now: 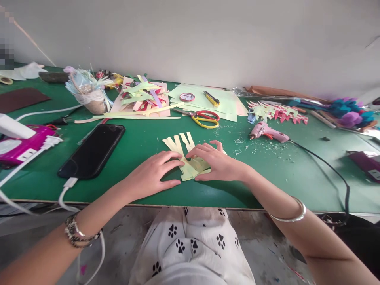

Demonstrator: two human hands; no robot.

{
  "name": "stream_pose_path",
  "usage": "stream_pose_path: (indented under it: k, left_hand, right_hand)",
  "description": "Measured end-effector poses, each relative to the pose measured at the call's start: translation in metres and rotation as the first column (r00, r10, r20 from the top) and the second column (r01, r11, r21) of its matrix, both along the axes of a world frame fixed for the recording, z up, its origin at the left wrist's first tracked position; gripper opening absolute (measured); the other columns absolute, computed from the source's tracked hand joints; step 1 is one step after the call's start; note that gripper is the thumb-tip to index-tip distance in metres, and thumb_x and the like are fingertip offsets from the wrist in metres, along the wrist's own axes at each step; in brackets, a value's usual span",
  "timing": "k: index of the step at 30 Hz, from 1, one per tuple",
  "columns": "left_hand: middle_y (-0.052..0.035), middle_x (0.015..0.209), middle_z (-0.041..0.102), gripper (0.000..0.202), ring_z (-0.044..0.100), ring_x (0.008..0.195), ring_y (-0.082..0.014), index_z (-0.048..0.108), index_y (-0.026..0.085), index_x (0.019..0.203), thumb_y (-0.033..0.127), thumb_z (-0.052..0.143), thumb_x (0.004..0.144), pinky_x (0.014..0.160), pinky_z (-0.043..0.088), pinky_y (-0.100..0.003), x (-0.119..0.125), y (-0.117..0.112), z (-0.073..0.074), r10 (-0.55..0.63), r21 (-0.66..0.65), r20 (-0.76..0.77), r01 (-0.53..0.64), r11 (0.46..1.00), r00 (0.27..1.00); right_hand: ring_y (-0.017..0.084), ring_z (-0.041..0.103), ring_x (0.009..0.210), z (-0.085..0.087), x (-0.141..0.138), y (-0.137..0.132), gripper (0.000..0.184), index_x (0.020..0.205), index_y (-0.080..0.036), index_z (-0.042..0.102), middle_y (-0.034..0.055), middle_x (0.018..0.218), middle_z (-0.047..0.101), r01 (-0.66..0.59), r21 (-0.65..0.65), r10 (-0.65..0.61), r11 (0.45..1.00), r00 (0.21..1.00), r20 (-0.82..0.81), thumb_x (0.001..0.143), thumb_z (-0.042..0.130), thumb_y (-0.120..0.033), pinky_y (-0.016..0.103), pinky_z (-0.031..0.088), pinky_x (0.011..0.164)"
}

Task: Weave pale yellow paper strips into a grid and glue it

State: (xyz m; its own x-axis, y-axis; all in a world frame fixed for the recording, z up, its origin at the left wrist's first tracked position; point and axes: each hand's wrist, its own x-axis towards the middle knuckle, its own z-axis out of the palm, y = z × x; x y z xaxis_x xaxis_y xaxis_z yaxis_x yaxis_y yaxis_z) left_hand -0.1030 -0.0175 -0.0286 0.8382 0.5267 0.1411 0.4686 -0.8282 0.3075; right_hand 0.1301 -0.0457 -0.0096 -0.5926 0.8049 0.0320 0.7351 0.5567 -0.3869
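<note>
Pale yellow-green paper strips (190, 171) lie interlaced on the green table in front of me, their loose ends fanning away from me. My left hand (158, 170) rests at their left side, thumb and fingers apart, fingertips at the strips' edge. Over the right part of the strips arches my right hand (215, 162), fingers spread and touching the paper, with some strips hidden beneath it. Neither hand is closed around anything. Beyond the strips lie scissors (204, 118) with red and yellow handles.
A pink glue gun (268, 132) with a black cord lies to the right. On the left is a black phone (93, 150) on a white cable. Behind are a pile of coloured paper strips (145, 95), green sheets (192, 91), a box cutter (211, 98) and a round tin (187, 97).
</note>
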Motion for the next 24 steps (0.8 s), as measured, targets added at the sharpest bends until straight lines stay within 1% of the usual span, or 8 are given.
stream_pose_path:
  k: [5,8,10,13,16,19,21,24]
  left_hand:
    - [-0.0085,0.123,0.053,0.038,0.051,0.108,-0.0232,0.049,0.021,0.122,0.036,0.045,0.088,0.088,0.045,-0.038,0.000,-0.002,-0.001,-0.012,0.119,-0.021,0.014,0.993,1.000]
    - [-0.0085,0.121,0.055,0.032,0.054,0.105,-0.0217,0.056,0.020,0.115,0.031,0.042,0.089,0.086,0.046,-0.037,-0.002,-0.004,-0.001,-0.051,0.207,-0.006,0.051,0.977,0.999]
    - [-0.0079,0.115,0.059,0.029,0.057,0.100,-0.0206,0.061,0.019,0.108,0.029,0.042,0.089,0.085,0.046,-0.036,-0.002,-0.005,0.000,-0.086,0.240,-0.003,0.084,0.967,0.996]
    - [-0.0070,0.108,0.064,0.028,0.059,0.096,-0.0197,0.063,0.019,0.106,0.028,0.043,0.088,0.083,0.047,-0.035,-0.001,-0.006,0.000,-0.092,0.246,0.010,0.087,0.965,0.996]
    - [-0.0063,0.111,0.064,0.029,0.059,0.099,-0.0201,0.063,0.020,0.107,0.028,0.043,0.087,0.085,0.047,-0.035,0.000,-0.006,0.000,-0.083,0.229,0.024,0.076,0.970,0.996]
    - [-0.0063,0.112,0.063,0.029,0.058,0.102,-0.0208,0.062,0.020,0.107,0.026,0.044,0.085,0.087,0.047,-0.037,0.000,-0.008,0.000,-0.081,0.225,0.040,0.070,0.972,0.996]
    - [-0.0060,0.113,0.063,0.028,0.057,0.103,-0.0208,0.062,0.020,0.106,0.025,0.045,0.084,0.088,0.047,-0.037,0.000,-0.008,-0.001,-0.080,0.232,0.045,0.067,0.970,0.996]
    - [-0.0058,0.112,0.064,0.028,0.057,0.102,-0.0210,0.062,0.019,0.105,0.024,0.045,0.083,0.088,0.046,-0.037,0.000,-0.008,-0.001,-0.082,0.244,0.043,0.069,0.967,0.996]
  right_hand:
    - [0.024,0.048,0.100,-0.003,-0.002,-0.001,0.043,0.113,-0.024,0.049,0.0051,0.104,0.058,0.005,0.033,-0.005,0.999,1.000,0.003,0.075,0.060,-0.039,0.051,0.017,0.096]
    - [0.023,0.049,0.096,-0.004,-0.003,-0.001,0.043,0.114,-0.025,0.052,0.0052,0.101,0.058,-0.021,0.075,0.020,0.997,1.000,0.011,0.076,0.059,-0.042,0.051,0.016,0.094]
    - [0.023,0.049,0.095,-0.004,-0.004,-0.001,0.039,0.110,-0.025,0.056,0.0052,0.100,0.058,-0.023,0.080,0.023,0.997,1.000,-0.007,0.078,0.056,-0.046,0.050,0.015,0.095]
    - [0.020,0.051,0.094,-0.005,-0.009,-0.003,0.031,0.101,-0.022,0.059,0.0044,0.098,0.059,0.041,0.066,-0.038,0.997,0.999,-0.037,0.083,0.050,-0.046,0.047,0.014,0.096]
    - [0.019,0.053,0.091,-0.008,-0.016,-0.004,0.026,0.096,-0.020,0.059,0.0037,0.095,0.060,0.138,0.098,-0.136,0.986,0.990,-0.028,0.084,0.050,-0.042,0.046,0.015,0.095]
    - [0.019,0.052,0.090,-0.011,-0.022,-0.001,0.022,0.098,-0.020,0.059,0.0047,0.094,0.060,0.188,0.153,-0.189,0.970,0.982,-0.008,0.086,0.046,-0.034,0.045,0.017,0.093]
    - [0.020,0.051,0.093,-0.012,-0.023,0.004,0.026,0.106,-0.022,0.057,0.0061,0.101,0.059,0.168,0.178,-0.170,0.970,0.985,0.000,0.089,0.038,-0.023,0.044,0.020,0.091]
    - [0.021,0.047,0.102,-0.013,-0.022,0.013,0.042,0.115,-0.027,0.055,0.0065,0.117,0.053,0.035,0.195,-0.048,0.980,0.997,0.063,0.087,0.031,-0.008,0.045,0.021,0.090]
